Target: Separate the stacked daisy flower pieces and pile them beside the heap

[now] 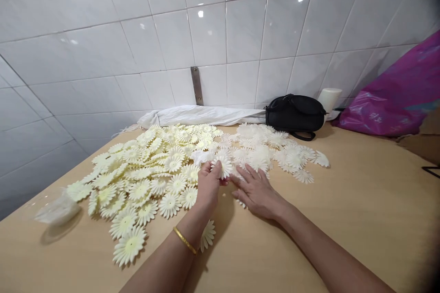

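My left hand (209,185), with a gold bangle on its wrist, pinches a small white flower piece (222,166) between thumb and fingers. To its right, my right hand (256,190) lies palm down with its fingers spread, near the table-side edge of the white petals. Part of another white piece (241,203) shows beneath it. Many pale yellow daisy shapes (139,190) are heaped to the left, and thinner white translucent flowers (254,144) are spread behind my hands and to the right. One pale flower (207,236) sits beside my left forearm.
A clear plastic bag (58,210) lies at the left. Along the tiled wall are a white cloth (202,115), a black pouch (295,113) and a white cylinder (330,100). A purple bag (395,91) stands at the right, beside cardboard (422,146).
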The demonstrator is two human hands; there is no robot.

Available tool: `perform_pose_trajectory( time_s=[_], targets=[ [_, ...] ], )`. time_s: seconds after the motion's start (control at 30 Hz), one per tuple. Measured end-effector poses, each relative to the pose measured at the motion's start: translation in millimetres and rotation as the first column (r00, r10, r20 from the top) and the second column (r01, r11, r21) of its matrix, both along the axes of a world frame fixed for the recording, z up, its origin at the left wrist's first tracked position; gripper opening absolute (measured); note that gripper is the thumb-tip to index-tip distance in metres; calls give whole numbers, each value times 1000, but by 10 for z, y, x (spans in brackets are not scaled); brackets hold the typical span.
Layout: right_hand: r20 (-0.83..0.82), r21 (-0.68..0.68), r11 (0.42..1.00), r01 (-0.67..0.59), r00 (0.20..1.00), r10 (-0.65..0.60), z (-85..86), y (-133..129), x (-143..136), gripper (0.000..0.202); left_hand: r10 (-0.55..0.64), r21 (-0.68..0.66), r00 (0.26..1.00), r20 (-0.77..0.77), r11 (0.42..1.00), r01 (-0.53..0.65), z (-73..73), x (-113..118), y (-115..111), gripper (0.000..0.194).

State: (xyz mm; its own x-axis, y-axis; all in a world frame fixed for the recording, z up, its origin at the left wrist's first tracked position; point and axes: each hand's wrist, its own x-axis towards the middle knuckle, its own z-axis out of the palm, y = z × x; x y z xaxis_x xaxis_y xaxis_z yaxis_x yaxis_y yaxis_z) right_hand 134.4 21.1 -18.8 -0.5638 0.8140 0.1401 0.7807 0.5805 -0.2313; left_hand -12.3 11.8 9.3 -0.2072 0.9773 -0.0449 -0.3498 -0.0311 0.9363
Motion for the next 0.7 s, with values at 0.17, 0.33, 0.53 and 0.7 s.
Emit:
perform_pose_trajectory(
  time_s=[0.17, 0.33, 0.53, 0.7],
  targets=[
    [-106, 196, 950, 244, 968, -227, 9, 136, 116, 46, -178, -103, 980, 86, 977, 186, -80, 70, 10, 30],
    [-523, 198, 951, 237, 846, -101, 188, 83, 76, 31, -207, -94, 973, 105, 972, 217, -118, 117, 1, 31],
    [-705, -166, 983, 75, 689, -171, 290, 3, 4, 30, -260, -57, 964, 60, 963, 263, -85, 151, -42, 27],
    [-745, -330, 943, -43, 625, -232, 262, -5, -6, 33, -256, -31, 962, -96, 967, 254, -62, 169, -82, 17]
  ],
)
